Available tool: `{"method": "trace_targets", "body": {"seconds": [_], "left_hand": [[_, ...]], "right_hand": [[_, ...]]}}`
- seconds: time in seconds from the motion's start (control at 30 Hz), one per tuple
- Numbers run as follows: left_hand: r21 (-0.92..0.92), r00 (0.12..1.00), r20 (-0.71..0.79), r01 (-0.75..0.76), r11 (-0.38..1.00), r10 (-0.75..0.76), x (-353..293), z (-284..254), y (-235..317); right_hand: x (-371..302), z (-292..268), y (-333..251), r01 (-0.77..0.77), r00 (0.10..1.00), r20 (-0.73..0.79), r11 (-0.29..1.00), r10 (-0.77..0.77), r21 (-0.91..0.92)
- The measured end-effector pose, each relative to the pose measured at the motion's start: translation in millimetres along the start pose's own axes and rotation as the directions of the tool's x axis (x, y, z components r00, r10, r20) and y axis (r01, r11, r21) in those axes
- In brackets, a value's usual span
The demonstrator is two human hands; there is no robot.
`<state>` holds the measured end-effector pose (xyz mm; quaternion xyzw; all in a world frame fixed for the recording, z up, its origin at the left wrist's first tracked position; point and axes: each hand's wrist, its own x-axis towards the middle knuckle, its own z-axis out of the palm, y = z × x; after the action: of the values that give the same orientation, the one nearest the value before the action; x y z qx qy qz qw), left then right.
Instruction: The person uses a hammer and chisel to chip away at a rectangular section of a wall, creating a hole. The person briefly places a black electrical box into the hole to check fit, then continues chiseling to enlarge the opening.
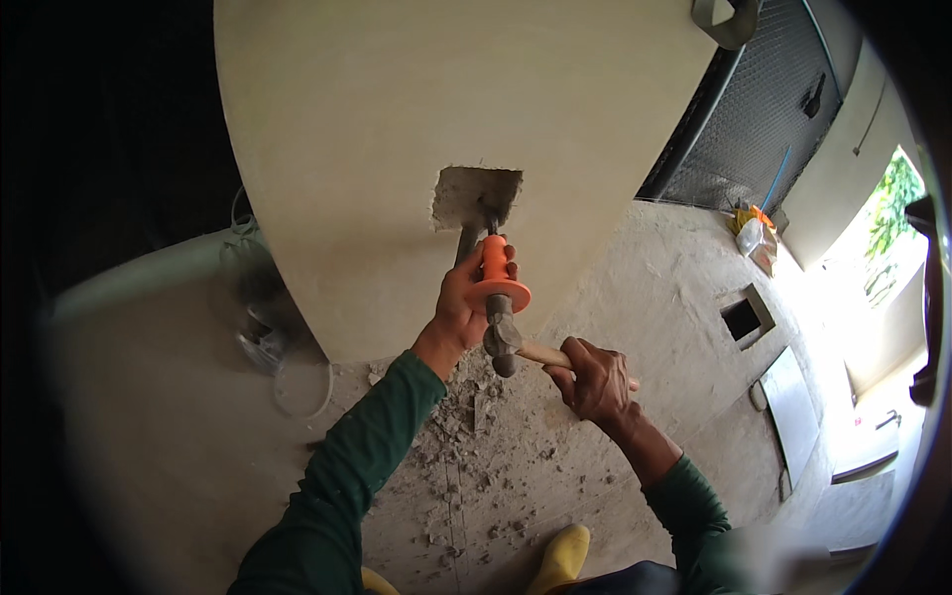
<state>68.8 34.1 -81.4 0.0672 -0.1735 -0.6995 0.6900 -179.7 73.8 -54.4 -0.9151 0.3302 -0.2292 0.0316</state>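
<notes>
My left hand [461, 305] is closed round the orange guarded grip of a chisel [495, 260]. The chisel's tip reaches into a rough rectangular recess [464, 194] cut in the pale wall [347, 198]. In my right hand [593, 381] is the wooden handle of a hammer [503, 342]. The hammer's metal head is at the chisel's rear end, right beside the round orange guard; whether they touch I cannot tell. Broken grey rubble [476, 426] lies scattered on the floor below the recess.
A square opening [744, 316] with a raised frame is in the floor at right, with a flat grey panel [790, 405] near it. Plastic bags [756, 238] lie by a mesh panel [749, 109]. More clear plastic [260, 342] sits left of the wall. Yellow boots [561, 557] show below.
</notes>
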Motion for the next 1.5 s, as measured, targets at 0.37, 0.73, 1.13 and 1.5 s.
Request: {"method": "trace_targets", "body": {"seconds": [0.37, 0.73, 1.13, 1.5], "left_hand": [[0.538, 0.979, -0.205, 0.112, 0.836, 0.000, -4.8, 31.8, 22.2], [0.702, 0.964, -0.247, 0.110, 0.704, 0.095, 8.6, 29.1, 27.7], [0.532, 0.960, -0.265, 0.071, 0.844, 0.086, 14.7, 25.7, 21.2], [0.598, 0.803, -0.349, -0.206, 0.775, 0.483, 36.0, 47.0, -42.4]], "right_hand": [[-31.2, -2.5, -2.8, 0.003, 0.993, -0.114, 0.961, 0.030, 0.276], [-1.1, 18.7, 1.7, 0.041, 0.998, -0.053, 0.983, -0.032, 0.178], [-1.8, 21.9, 33.3, 0.239, 0.946, -0.246, 0.966, -0.209, 0.099], [-15.9, 33.1, 40.7, -0.021, 0.977, -0.193, 0.949, 0.086, 0.316]]}}
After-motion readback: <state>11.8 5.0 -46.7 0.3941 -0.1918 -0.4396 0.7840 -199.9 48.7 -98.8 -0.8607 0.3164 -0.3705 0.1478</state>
